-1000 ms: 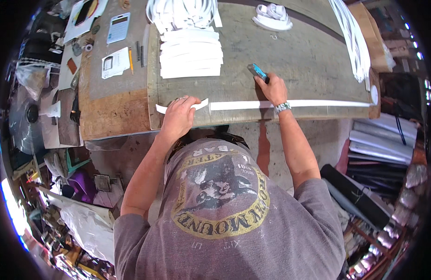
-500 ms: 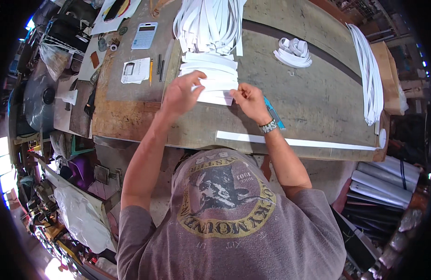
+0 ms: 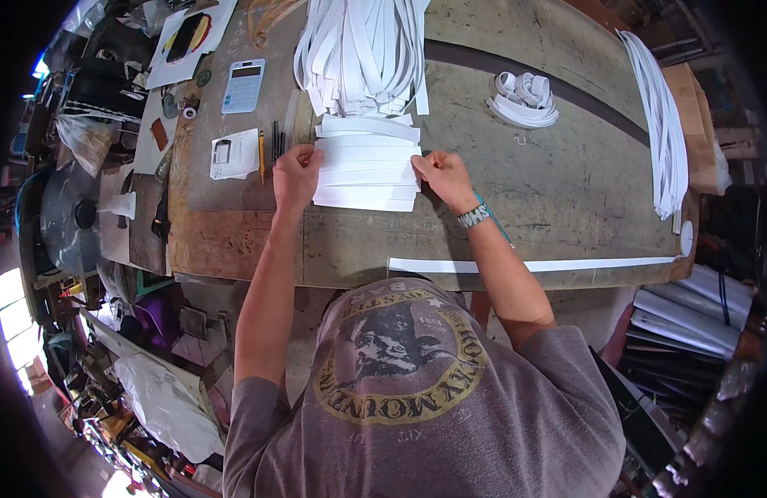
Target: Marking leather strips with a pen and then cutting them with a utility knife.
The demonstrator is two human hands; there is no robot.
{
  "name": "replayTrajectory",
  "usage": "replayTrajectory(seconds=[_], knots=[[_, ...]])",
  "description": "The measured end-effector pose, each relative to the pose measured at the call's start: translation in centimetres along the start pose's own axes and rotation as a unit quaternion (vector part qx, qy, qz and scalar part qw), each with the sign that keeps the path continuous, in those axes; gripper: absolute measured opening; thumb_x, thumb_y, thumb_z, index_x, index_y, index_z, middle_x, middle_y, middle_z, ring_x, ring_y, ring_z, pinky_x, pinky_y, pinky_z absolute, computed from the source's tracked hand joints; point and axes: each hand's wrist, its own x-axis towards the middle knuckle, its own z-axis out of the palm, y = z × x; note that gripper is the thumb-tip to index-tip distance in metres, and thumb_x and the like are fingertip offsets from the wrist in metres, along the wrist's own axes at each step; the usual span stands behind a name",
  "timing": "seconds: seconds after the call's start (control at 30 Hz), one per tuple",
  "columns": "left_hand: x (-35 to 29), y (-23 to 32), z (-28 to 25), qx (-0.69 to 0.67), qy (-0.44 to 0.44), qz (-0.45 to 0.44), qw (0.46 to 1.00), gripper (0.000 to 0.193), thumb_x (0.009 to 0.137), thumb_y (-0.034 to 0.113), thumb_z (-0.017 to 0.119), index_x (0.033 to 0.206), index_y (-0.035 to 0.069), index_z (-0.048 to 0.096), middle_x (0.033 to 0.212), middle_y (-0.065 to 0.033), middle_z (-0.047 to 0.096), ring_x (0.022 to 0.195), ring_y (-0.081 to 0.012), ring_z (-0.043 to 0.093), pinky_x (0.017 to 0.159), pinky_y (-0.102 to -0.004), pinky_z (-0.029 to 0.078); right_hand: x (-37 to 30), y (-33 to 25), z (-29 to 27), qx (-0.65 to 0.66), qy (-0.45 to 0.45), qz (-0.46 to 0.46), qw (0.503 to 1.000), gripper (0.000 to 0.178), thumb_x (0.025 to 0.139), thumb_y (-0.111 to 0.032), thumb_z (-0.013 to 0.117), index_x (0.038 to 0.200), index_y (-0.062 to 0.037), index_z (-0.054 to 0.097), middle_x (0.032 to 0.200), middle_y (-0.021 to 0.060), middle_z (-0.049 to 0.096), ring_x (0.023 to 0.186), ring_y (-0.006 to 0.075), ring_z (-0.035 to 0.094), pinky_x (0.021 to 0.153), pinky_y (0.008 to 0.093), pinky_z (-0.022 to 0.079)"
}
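Observation:
Short white strips (image 3: 365, 170) lie side by side in a flat row on the worktable. My left hand (image 3: 297, 176) pinches the left end of one strip in the row. At the same strip's right end, my right hand (image 3: 444, 177) grips with thumb and fingers. Just beyond the row lies a thick heap of long white strips (image 3: 362, 58), some of them looped. My right forearm mostly hides a thin blue-green tool (image 3: 497, 220) on the table.
Coiled white strips (image 3: 524, 100) rest to the right, near a long bundle of strips (image 3: 655, 124) at the far right. One long strip (image 3: 533, 265) runs along the table's near edge. A calculator (image 3: 243, 85), paper slip (image 3: 234, 155) and pencil (image 3: 261, 156) lie left.
My left hand has moved left, from above the strips to their left ends. The strip now lies flat between both hands. The view has shifted slightly.

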Motion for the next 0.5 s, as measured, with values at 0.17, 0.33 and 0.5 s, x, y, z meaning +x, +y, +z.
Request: replayTrajectory(seconds=[0.17,0.33,0.5], knots=[[-0.6,-0.9,0.1,-0.034,0.03,0.022,0.999,0.035,0.096,0.022,0.079,0.122,-0.001,0.076,0.1,-0.0116,0.079,0.084,-0.0176,0.073,0.078,-0.0335,0.059,-5.3,0.3,-3.0,-0.199,0.083,-0.094,0.972,0.025,0.093,-0.026,0.078,0.091,-0.0013,0.072,0.082,0.0149,0.071,0.073,0.0289,0.068,0.066,0.042,0.053],[-8.1,1.5,1.5,0.006,0.056,0.229,0.972,0.031,0.094,0.011,0.079,0.123,0.003,0.073,0.108,-0.0117,0.075,0.087,-0.0204,0.071,0.078,-0.036,0.059,-13.0,4.6,-7.1,-0.403,0.215,-0.155,0.876,0.029,0.093,-0.017,0.077,0.12,-0.0087,0.071,0.109,0.0142,0.067,0.106,0.0389,0.062,0.09,0.0514,0.05],[-16.2,3.1,5.8,0.04,-0.228,0.376,0.897,0.034,0.09,0.027,0.081,0.117,0.007,0.074,0.116,-0.0104,0.071,0.114,-0.0314,0.064,0.102,-0.0457,0.051,-14.6,7.0,-8.8,-0.411,0.202,-0.127,0.88,0.03,0.093,-0.013,0.075,0.123,-0.0084,0.072,0.113,0.0142,0.066,0.114,0.0385,0.06,0.092,0.0524,0.048]])
